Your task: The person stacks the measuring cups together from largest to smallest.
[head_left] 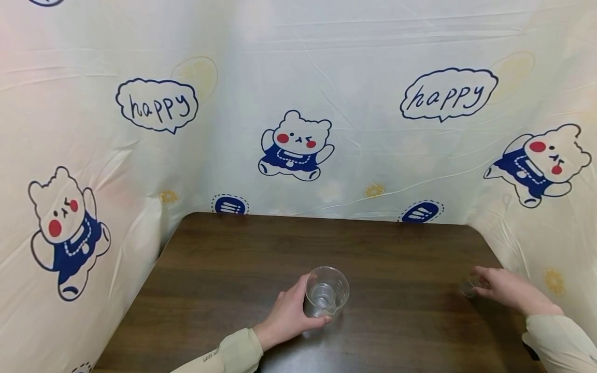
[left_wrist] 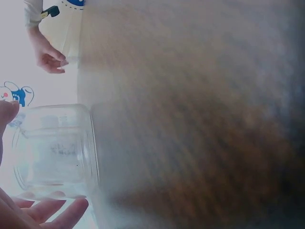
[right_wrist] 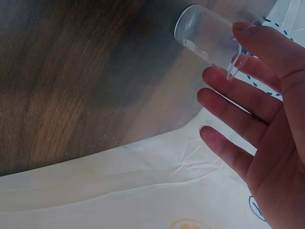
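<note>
Near the middle of the brown wooden table point(head_left: 224, 259), my left hand point(head_left: 290, 317) curls its thumb and fingers around the side of a clear glass beaker point(head_left: 342, 299). The beaker stands upright. Within it a smaller clear vessel seems to be nested, its inner outline showing in the left wrist view. Far to the right, my right hand point(head_left: 510, 292) pinches a small clear beaker point(right_wrist: 205, 40) near its spouted rim, between thumb and index finger. White printing marks its side. The other fingers are spread apart from the glass. Whether its base touches the table I cannot tell.
A pale printed cloth point(head_left: 364, 155) hangs around the back and both sides of the table. Tiny drops or specks point(right_wrist: 102, 138) lie near the table's edge in the right wrist view. Part of a dark band point(head_left: 530, 346) shows at my right sleeve.
</note>
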The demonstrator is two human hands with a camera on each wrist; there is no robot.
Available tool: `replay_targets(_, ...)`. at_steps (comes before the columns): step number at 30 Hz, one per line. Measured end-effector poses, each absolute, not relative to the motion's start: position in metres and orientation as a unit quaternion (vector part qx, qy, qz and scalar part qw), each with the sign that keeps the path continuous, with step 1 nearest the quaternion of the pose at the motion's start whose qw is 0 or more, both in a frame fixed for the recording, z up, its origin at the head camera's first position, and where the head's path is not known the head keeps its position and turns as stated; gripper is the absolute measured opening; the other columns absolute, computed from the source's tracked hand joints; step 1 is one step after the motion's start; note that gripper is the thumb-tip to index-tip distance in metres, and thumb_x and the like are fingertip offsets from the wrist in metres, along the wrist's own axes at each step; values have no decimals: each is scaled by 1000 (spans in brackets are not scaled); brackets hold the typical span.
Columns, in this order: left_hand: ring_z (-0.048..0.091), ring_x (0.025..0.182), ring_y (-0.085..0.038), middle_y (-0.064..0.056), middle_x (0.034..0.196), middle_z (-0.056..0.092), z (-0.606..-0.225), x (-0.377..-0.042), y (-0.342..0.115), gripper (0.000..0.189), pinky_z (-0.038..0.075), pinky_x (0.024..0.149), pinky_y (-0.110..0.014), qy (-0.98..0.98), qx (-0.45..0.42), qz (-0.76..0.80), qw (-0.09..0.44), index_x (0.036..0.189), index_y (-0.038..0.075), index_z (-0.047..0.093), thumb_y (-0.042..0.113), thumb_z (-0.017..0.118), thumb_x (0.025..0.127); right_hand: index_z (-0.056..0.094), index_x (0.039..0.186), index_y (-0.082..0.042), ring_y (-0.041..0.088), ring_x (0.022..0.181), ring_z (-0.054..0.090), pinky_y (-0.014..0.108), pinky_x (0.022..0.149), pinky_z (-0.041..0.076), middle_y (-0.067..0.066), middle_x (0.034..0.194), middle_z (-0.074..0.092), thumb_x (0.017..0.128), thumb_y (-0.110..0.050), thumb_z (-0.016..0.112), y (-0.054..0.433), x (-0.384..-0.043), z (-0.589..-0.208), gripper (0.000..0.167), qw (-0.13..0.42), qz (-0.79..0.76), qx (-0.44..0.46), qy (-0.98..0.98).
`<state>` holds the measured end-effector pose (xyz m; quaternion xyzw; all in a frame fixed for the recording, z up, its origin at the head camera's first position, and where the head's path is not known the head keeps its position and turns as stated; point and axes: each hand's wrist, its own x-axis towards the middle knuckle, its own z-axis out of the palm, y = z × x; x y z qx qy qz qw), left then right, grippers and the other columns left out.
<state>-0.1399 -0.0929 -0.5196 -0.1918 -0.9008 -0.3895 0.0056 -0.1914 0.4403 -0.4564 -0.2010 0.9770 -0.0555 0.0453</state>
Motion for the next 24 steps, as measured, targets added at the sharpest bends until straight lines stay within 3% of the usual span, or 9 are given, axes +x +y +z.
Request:
replay_targets(12,66,114,-20,0,135,66,-519,-139,-92,96,48,89,-53,-903,-193,-384,18,149,18,44,59,88,73,68,106,1,26,74,69,47,66,54,5,83,70,83,-16,84,439,-190,-451,33,48,-60,-189,979)
replay_targets(24,66,114,-22,-1,136,65,-519,-139,-92,98,48,93,-55,-902,-191,-387,10,150,18,43,60,87,74,68,104,0,19,73,68,43,66,55,1,82,71,84,-16,83,427,-191,-442,29,50,-48,-208,976)
